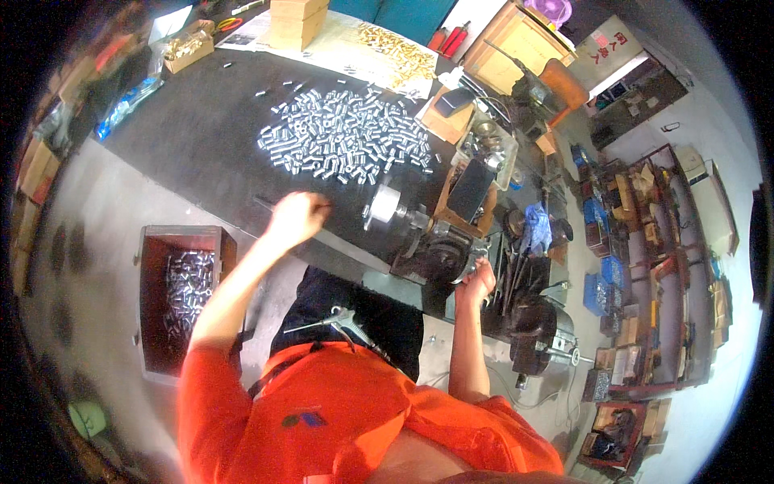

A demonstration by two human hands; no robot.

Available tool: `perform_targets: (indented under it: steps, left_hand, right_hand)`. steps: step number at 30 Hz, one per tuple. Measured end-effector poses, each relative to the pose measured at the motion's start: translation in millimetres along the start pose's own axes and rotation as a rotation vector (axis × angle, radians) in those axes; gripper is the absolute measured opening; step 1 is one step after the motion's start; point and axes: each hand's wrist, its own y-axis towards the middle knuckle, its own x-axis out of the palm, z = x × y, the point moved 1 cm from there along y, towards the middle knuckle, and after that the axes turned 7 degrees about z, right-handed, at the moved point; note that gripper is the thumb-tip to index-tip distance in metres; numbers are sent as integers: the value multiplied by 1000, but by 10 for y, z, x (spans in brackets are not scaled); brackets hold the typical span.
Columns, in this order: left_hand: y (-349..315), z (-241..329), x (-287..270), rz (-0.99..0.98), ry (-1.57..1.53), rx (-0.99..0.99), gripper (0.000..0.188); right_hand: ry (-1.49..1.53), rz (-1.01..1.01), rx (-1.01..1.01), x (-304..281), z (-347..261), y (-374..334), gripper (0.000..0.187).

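Note:
Above the near edge of the dark workbench, my left hand (300,216) is closed, its fingers curled together. Whatever may be between those fingertips is too small and blurred to make out. A big heap of short silvery metal sleeves (343,133) lies just beyond it. To its right sits a dark bench-mounted machine (435,252) with a pale round head (386,202) facing left. My right hand (477,282) is closed at the machine's right end, around what looks like its handle; the fingers hide most of it.
At lower left stands a red-lined box (145,315) with many metal parts inside. Brass-coloured pieces (395,50) lie on paper at the back, by a cardboard box (297,24). An air blow gun (347,323) rests at my lap. A vise-like machine (542,327) and shelves (653,266) stand right.

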Motion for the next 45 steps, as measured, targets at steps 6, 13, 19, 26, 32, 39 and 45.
perform_targets:
  steps: [6,13,19,26,32,39,45]
  left_hand:
    - [417,260,712,-113,50,85,13]
    - [275,334,628,-131,25,244,11]
    - [231,268,661,-161,-297,120,13]
    - [222,335,-6,-226,-1325,-96,17]
    - [273,418,-92,-221,-1233,-92,12]
    - [338,431,-111,-320,-1226,-122,11]
    - [371,444,-133,-355,-1197,-139,11]
  right_hand:
    - [-27,25,8,-84,47,5,8]
    - [60,-117,21,-165,-45,-186,9]
    - [53,-119,6,-114,-75,-228,10]
    - [11,-143,-3,-158,-67,-208,13]
    - [38,-128,5,-192,-37,-171,11]
    - [24,-234,-4,-232,-198,-327,11]
    - [2,-336,-24,-93,-600,-519,8]
